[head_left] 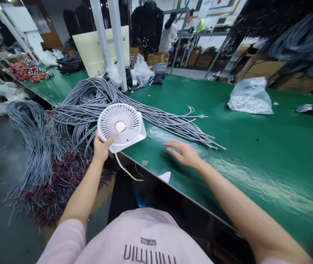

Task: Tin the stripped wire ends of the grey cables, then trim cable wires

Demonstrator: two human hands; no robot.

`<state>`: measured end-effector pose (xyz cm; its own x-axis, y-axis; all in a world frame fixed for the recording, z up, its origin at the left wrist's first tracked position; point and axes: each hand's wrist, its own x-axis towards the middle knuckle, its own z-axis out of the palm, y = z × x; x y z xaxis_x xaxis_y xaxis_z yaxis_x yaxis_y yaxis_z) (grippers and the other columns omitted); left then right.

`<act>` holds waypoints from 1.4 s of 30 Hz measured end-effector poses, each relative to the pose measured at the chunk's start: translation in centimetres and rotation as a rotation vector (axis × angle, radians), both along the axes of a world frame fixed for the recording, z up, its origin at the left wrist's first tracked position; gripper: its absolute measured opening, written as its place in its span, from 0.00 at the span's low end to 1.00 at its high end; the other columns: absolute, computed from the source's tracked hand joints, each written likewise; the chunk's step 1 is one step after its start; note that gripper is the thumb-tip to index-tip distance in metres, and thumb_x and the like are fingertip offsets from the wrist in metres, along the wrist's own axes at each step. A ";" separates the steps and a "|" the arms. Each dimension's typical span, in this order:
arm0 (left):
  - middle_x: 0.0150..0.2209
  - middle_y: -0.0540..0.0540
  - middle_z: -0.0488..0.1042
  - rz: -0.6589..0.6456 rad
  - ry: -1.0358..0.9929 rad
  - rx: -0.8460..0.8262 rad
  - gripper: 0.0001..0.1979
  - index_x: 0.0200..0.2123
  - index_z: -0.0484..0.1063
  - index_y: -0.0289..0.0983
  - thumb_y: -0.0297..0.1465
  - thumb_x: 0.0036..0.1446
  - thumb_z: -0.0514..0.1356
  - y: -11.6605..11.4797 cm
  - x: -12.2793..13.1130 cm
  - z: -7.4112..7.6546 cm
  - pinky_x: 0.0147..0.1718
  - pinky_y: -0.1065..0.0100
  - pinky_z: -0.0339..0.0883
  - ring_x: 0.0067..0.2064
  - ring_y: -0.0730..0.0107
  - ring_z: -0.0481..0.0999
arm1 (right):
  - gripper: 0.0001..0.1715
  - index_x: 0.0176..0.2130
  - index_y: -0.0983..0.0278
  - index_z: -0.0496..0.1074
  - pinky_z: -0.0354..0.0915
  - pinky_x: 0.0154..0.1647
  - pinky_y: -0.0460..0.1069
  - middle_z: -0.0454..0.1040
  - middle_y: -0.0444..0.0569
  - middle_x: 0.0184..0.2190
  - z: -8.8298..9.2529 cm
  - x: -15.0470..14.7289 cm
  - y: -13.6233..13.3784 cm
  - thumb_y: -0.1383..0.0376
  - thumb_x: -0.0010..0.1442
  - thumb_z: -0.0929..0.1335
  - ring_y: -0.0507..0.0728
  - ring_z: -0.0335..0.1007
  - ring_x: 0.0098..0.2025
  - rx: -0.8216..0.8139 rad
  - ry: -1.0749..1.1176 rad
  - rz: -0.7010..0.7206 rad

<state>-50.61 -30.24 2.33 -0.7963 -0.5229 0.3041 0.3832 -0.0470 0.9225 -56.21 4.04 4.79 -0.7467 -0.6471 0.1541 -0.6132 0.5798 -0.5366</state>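
Note:
My left hand (101,147) is closed on the lower left edge of a small white fan (120,126) with a round slotted grille. A pale cord (126,171) dangles from under the fan, over the table edge. Above the green tabletop, my right hand (183,153) is open, fingers stretched toward the fan and apart from it. Behind both hands lies a long bundle of grey cables (162,119), its cut ends pointing right. The fan covers part of this bundle.
More grey cables with red ends (49,176) hang over the table edge at left. A clear plastic bag (251,96) of small parts sits at the back right. A white post (118,47) rises from the table. Two people sit in the background.

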 end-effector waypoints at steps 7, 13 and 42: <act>0.49 0.43 0.74 0.280 -0.019 -0.029 0.37 0.47 0.71 0.38 0.38 0.29 0.74 -9.1 4.2 2.4 0.60 0.47 0.60 0.53 0.56 0.73 | 0.23 0.56 0.72 0.68 0.59 0.62 0.58 0.66 0.63 0.59 -1.8 -13.6 -16.1 0.66 0.63 0.63 0.62 0.61 0.61 0.169 0.087 0.157; 0.49 0.49 0.75 0.295 0.013 -0.057 0.36 0.47 0.71 0.41 0.37 0.30 0.75 -10.8 2.6 1.8 0.62 0.42 0.54 0.54 0.55 0.72 | 0.24 0.56 0.69 0.67 0.58 0.60 0.61 0.65 0.62 0.60 -4.1 -14.4 -20.9 0.61 0.63 0.65 0.64 0.61 0.61 0.275 0.063 0.220; 0.49 0.33 0.74 0.028 -0.084 -0.173 0.41 0.58 0.60 0.35 0.45 0.43 0.68 -5.3 -7.9 -2.5 0.51 0.48 0.67 0.50 0.56 0.76 | 0.19 0.47 0.54 0.76 0.76 0.45 0.59 0.78 0.53 0.46 3.0 4.2 7.8 0.54 0.61 0.63 0.64 0.77 0.47 0.167 0.221 -0.103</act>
